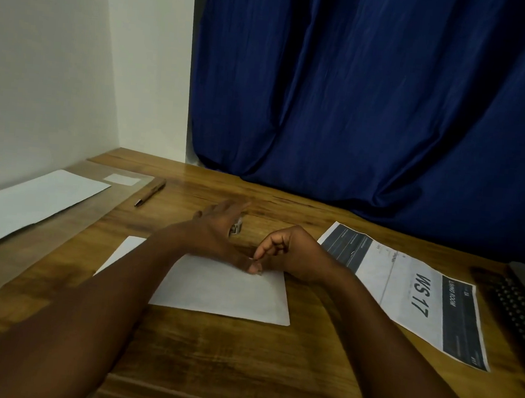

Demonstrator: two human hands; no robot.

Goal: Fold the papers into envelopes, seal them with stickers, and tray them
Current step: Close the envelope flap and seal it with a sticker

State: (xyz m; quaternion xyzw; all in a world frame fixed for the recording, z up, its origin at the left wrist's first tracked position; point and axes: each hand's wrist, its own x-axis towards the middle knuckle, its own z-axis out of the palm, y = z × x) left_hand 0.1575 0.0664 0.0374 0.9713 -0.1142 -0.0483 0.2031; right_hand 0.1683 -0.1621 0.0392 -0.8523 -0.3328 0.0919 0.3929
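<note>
A folded white paper lies flat on the wooden table, directly in front of the person, its near edge straight and its surface smooth and unmarked. At its far right corner, the right hand is curled, with thumb and forefinger closed in a narrow grip on something very small and pale, possibly a sticker; it is too small for this to be told with certainty. The left hand is held across the paper's far edge with fingers straight and spread, gripping nothing.

The sealing step appears to be in hand. For it to be done well, the paper should be kept pinned flat by the left hand, and the small piece should be laid across the flap's edge and then pressed down firmly so no corner lifts.

A small dark and white item, partly hidden, sits just beyond the left hand. Farther left, a pen lies beside a shallow tray holding a long white sheet. To the right, a printed sheet reading "WS 17" is seen, with a keyboard at the edge. A blue curtain hangs behind.
</note>
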